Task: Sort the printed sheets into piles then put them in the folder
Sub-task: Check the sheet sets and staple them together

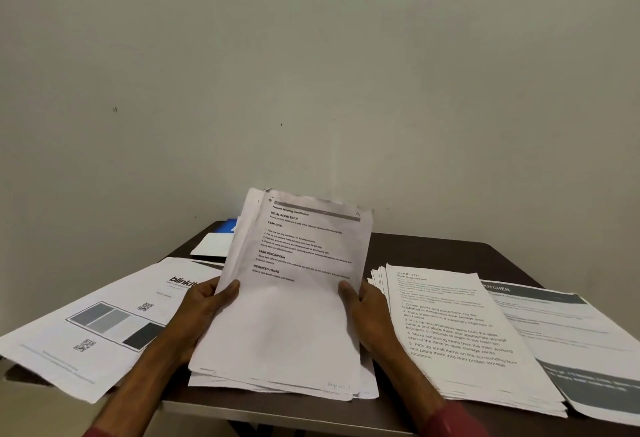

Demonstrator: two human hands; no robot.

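Note:
I hold a thick stack of printed sheets (294,298) tilted up in front of me, its bottom edge resting on the dark table (426,246). My left hand (204,308) grips the stack's left edge with the thumb on the front page. My right hand (363,308) grips the right edge the same way. A pile with a "blinkit" page (104,326) lies at the left. To the right lies a pile of text pages (460,332), and beyond it a pile headed "KITCHEN" (568,332). A blue folder (227,226) peeks out behind the held stack.
A white sheet or envelope (211,244) lies at the back left of the table near the blue folder. A plain wall stands right behind the table. The left pile overhangs the table's left edge.

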